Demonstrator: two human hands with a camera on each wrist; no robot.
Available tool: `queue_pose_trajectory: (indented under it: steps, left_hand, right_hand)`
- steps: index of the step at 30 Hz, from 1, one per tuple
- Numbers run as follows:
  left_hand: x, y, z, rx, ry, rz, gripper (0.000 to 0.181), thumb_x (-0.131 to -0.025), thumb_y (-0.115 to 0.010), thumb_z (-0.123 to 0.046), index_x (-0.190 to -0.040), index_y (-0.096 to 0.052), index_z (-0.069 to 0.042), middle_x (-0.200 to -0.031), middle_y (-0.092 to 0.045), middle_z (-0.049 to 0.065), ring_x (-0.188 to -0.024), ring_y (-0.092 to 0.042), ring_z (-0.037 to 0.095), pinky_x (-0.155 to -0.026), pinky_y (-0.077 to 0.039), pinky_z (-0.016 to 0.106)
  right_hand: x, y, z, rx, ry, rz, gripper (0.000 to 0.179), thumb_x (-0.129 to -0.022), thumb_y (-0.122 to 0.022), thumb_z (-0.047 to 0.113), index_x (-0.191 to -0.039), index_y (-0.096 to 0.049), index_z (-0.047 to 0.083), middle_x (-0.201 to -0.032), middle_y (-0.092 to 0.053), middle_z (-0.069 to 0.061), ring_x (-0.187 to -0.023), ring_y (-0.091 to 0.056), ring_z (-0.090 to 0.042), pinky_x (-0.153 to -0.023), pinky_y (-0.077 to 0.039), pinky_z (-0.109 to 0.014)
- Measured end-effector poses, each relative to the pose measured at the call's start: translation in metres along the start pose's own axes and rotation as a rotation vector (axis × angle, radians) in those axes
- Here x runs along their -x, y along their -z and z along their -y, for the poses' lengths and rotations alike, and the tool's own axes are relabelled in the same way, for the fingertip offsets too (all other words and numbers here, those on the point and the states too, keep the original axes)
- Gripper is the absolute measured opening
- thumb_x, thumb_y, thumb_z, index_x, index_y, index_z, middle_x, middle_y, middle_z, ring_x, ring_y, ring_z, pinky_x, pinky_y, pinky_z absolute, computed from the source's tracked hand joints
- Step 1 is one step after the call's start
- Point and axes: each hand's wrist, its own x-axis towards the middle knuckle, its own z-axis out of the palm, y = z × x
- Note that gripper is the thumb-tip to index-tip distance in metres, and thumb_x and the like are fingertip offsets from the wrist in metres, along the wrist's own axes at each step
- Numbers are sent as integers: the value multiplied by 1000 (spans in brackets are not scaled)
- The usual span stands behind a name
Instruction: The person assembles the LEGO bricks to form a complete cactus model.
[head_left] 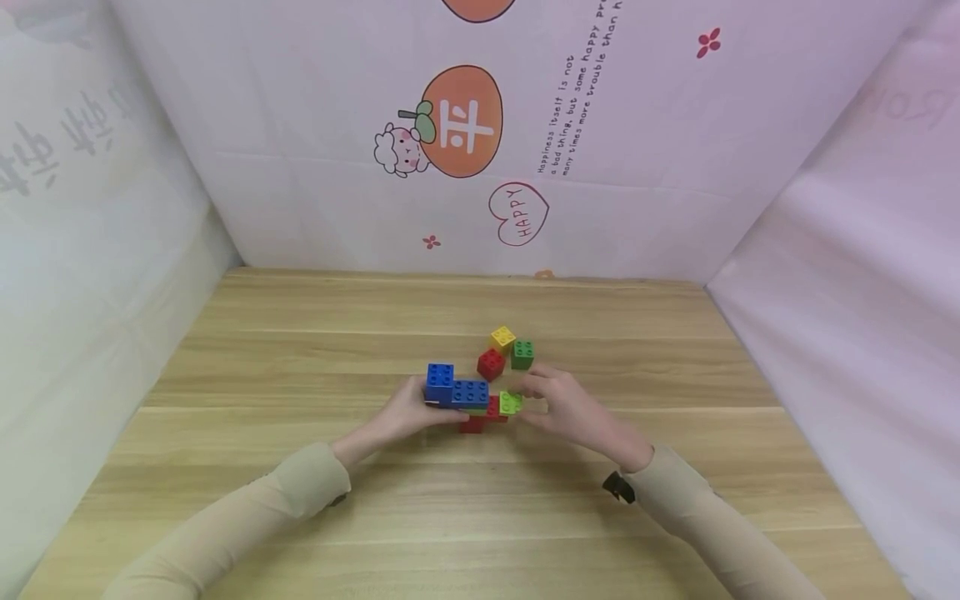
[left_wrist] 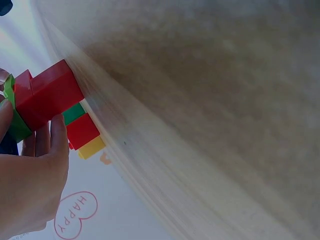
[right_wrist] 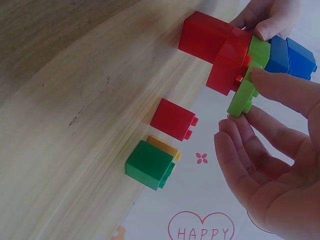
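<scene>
My left hand (head_left: pixel 405 412) grips a stack of toy building bricks from its left side. On top of the stack sit a small blue brick (head_left: pixel 440 375) and a longer blue brick (head_left: pixel 472 390). Below these comes a light green layer (right_wrist: pixel 259 51), then red bricks (left_wrist: pixel 52 90) underneath. With thumb and fingertips my right hand (head_left: pixel 566 408) pinches a thin light green brick (right_wrist: pixel 241 97). That piece lies against the studded side of a red brick (right_wrist: pixel 226 70) in the stack, its own studs facing away.
Just beyond the stack stand a loose red brick (head_left: pixel 491 364), a yellow brick (head_left: pixel 502 337) and a dark green brick (head_left: pixel 522 354), close together. The wooden table (head_left: pixel 337 325) ends at a printed white sheet (head_left: pixel 315 200) behind, with white sheets on both sides.
</scene>
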Motion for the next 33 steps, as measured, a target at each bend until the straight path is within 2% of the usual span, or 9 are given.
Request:
queue_pose_trajectory:
  steps: [7, 20, 25, 33]
  left_hand:
    - [-1, -1, 0, -3, -8, 1, 52, -83, -81, -23, -127, -61, -5, -123, -71, 15, -114, -68, 28, -104, -53, 44]
    - [0, -2, 0, 17, 7, 2, 55, -83, -81, -22, -130, -59, -7, -126, -70, 14, -115, -68, 28, -104, -53, 44]
    - [0, -2, 1, 30, -3, 8, 57, -82, -81, -23, -131, -57, -7, -127, -69, 15, -116, -67, 28, -104, -53, 44]
    - [0, -3, 0, 22, -22, -4, 55, -82, -82, -21, -130, -59, -7, -125, -70, 14, -115, -68, 28, -103, -54, 43]
  right_hand:
    - [0, 1, 1, 17, -20, 13, 39, -80, -82, 12, -118, -70, 11, -109, -69, -7, -97, -68, -23, -83, -62, -36]
    - [-3, -3, -4, 6, 35, 19, 46, -79, -82, 9, -122, -69, 18, -115, -71, -7, -96, -65, -20, -81, -62, -36]
    - [-5, -1, -3, -5, 36, 35, 46, -80, -81, 8, -123, -69, 19, -114, -71, -7, -93, -65, -24, -79, -62, -37]
    - [-6, 0, -4, -23, 67, 41, 46, -79, -81, 5, -122, -69, 17, -120, -72, -9, -95, -65, -19, -81, -62, -39]
